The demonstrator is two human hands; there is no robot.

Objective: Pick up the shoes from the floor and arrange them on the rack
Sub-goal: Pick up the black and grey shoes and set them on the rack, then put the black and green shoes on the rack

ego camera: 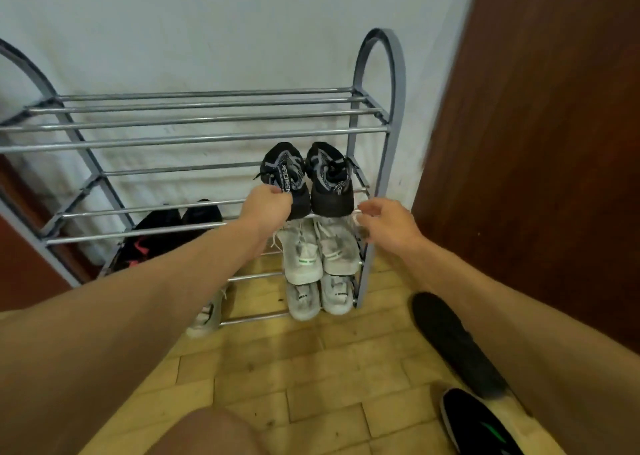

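A grey metal shoe rack [207, 136] stands against the white wall. On its second shelf at the right sit two black shoes with grey pattern: my left hand [268, 205] grips the heel of the left black shoe [285, 177], and the right black shoe [329, 181] stands beside it. My right hand [388, 222] hovers with relaxed fingers just right of that shoe's heel, holding nothing. Below them are a white pair [317, 250] and, on the lowest shelf, another white pair [320, 298]. A black shoe [453, 340] and a black shoe with green mark [481, 423] lie on the floor at right.
A black pair with pink marks [166, 233] sits on a lower shelf at left, and a white shoe [207, 316] rests at the bottom rail. The top shelf holds nothing. A brown wooden door [536, 143] stands to the right. The floor is yellowish wood blocks [294, 385].
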